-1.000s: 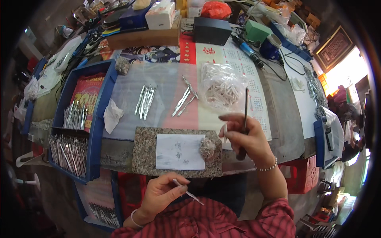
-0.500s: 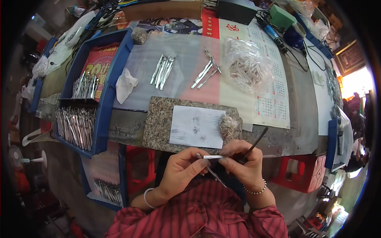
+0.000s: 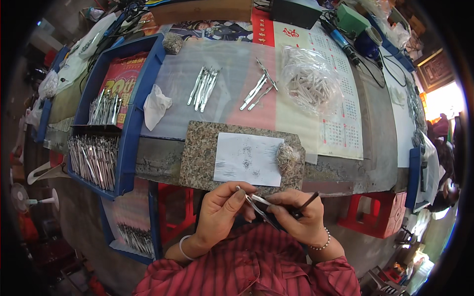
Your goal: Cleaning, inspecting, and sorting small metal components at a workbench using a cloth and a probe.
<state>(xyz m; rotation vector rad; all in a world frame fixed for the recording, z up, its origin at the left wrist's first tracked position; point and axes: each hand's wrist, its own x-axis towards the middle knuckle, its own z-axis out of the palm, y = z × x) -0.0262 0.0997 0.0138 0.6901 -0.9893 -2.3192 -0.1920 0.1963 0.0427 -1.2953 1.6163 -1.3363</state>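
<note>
Close to my body, just off the table's front edge, my left hand [image 3: 223, 209] pinches a slim silver metal tool, like tweezers [image 3: 264, 214], whose dark end slants down toward the right. My right hand [image 3: 297, 213] grips a short white stick [image 3: 260, 200], its tip against or very near the tweezers. A thin dark rod [image 3: 310, 200] also sticks out of the right fist, pointing up and right. Beyond my hands a speckled stone slab [image 3: 197, 153] carries a white paper [image 3: 249, 158] with tiny dark specks and a plastic-wrapped lump [image 3: 290, 159] at its right.
A blue tray [image 3: 129, 158] full of similar metal tools stands left. Several tools [image 3: 203, 89] lie mid-table, a few more [image 3: 256, 89] to their right. A clear bag [image 3: 311, 84] holds white sticks. White crumpled tissue [image 3: 157, 107] lies beside the tray; a red stool [image 3: 380, 214] stands at right.
The white stick has tilted from level to slanting, with its left tip lower at the tweezers' side. My right hand has lowered slightly, and the tweezers show more between the hands.
</note>
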